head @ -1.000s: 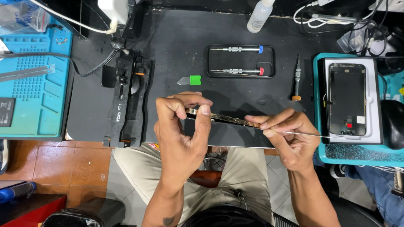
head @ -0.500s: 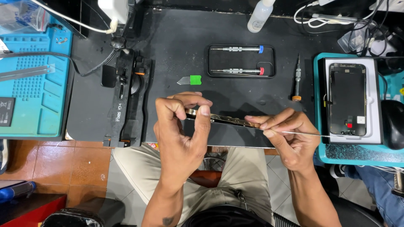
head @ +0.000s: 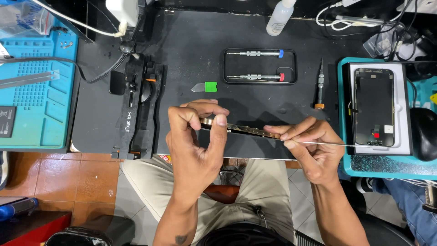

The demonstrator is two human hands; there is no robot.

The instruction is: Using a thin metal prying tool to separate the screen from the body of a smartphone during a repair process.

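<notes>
- My left hand (head: 196,146) is gripping one end of a phone frame (head: 239,129), thumb and fingers closing around its edge; the frame is being held edge-on above the near edge of the black work mat (head: 191,59).
- My right hand (head: 309,148) is pinching the other end of the frame and a thin metal tool (head: 327,144), whose blade is pointing toward 3 o'clock.
- The frame is sitting at the centre of the view, bridging both hands, raised off the mat.
- At 12 o'clock from the frame, a black tray (head: 259,66) is holding two screwdrivers, one blue-capped (head: 255,53) and one red-capped (head: 256,77).
- Just at 9 o'clock of that tray, a small pry tool with a green grip (head: 204,86) is lying on the mat.
- At 1 o'clock, an orange-tipped screwdriver (head: 320,86) is lying on the mat, lengthwise toward 12.
- At 3 o'clock, a phone screen (head: 373,107) is resting face up on a white box (head: 403,109), which is sitting on a teal mat (head: 387,166).
- At 10 o'clock, a black clamp fixture (head: 139,107) is standing at the mat's left edge.
- At 9 o'clock, a blue silicone mat (head: 38,95) is lying well apart.
- At 12 o'clock, a white bottle (head: 280,18) is standing at the far edge.
</notes>
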